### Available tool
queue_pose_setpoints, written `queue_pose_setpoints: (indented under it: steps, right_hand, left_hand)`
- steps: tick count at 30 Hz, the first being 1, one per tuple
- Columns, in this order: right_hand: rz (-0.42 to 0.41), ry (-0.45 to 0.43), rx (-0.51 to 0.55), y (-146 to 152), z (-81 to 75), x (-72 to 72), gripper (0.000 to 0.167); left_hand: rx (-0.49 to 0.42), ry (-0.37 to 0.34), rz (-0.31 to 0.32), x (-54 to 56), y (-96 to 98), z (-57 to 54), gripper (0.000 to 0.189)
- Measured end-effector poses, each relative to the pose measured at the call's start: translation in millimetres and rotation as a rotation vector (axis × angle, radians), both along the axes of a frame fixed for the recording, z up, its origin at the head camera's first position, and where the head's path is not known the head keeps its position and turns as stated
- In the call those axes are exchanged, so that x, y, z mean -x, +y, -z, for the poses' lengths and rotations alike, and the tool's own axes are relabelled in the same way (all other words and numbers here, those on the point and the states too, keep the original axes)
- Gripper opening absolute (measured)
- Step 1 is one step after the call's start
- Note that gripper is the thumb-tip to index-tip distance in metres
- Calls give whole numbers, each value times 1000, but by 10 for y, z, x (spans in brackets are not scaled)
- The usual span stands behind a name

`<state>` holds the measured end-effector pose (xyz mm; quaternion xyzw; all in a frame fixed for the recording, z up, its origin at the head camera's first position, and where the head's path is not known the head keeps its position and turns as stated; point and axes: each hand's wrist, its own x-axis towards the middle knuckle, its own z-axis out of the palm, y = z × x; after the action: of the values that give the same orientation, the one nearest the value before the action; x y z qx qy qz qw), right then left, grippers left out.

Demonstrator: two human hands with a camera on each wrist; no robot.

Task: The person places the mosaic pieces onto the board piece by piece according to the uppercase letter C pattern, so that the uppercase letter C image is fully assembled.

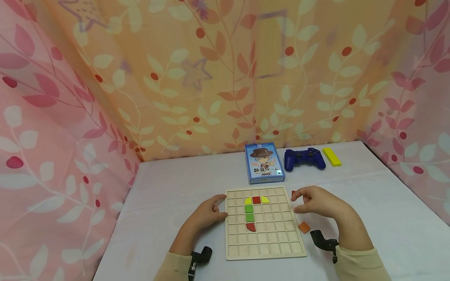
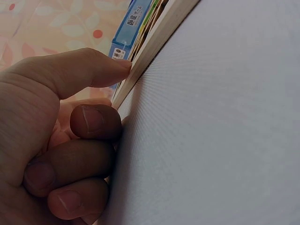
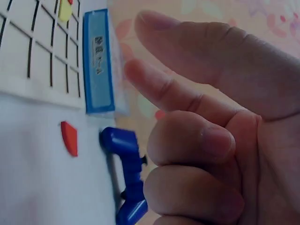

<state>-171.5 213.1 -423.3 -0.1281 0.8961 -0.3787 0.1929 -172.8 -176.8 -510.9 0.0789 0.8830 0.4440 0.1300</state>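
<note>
A pale wooden grid board [image 1: 265,258] lies on the white table. My left hand [image 1: 207,212] touches its left edge with thumb and index fingertips set apart; the other fingers curl in, as the left wrist view shows. On the grid sit a red square [image 1: 256,200] between two yellow rounded pieces [image 1: 248,201], green squares [image 1: 249,208] below, and a red quarter-round piece [image 1: 251,227]. Beside the board's right edge, my right hand [image 1: 321,201] holds nothing, thumb and index apart. A red curved piece [image 3: 70,139] lies on the table near it, mostly hidden in the head view.
An orange square [image 1: 304,227] lies right of the board. Behind the board stand a blue game box [image 1: 264,162], a dark blue game controller [image 1: 304,158] and a yellow block [image 1: 332,157]. Patterned curtains [image 1: 211,78] enclose the table at the back and sides.
</note>
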Motion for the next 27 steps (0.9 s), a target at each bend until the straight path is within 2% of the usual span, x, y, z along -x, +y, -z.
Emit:
queue_pose_setpoints:
  steps: [5,11,15,19,27]
  right_hand:
    - [-30,-98,27,142,139,50,39]
    - [22,-299,41,219,309,77,40]
    - [33,-384,31,211,403,86,37]
    - [20,-403,43,192,451,90,36]
    - [46,-335,-13,171,472,100,31]
  left_hand:
    - [-5,-7,0,2,2,-22,68]
    - [-12,-12,2,6,-1,-21,68]
    - [-14,-12,2,7,-2,-1,68]
    - [-20,-17,1,7,-1,5,68]
    - [-17,-8,5,10,-6,-11,68]
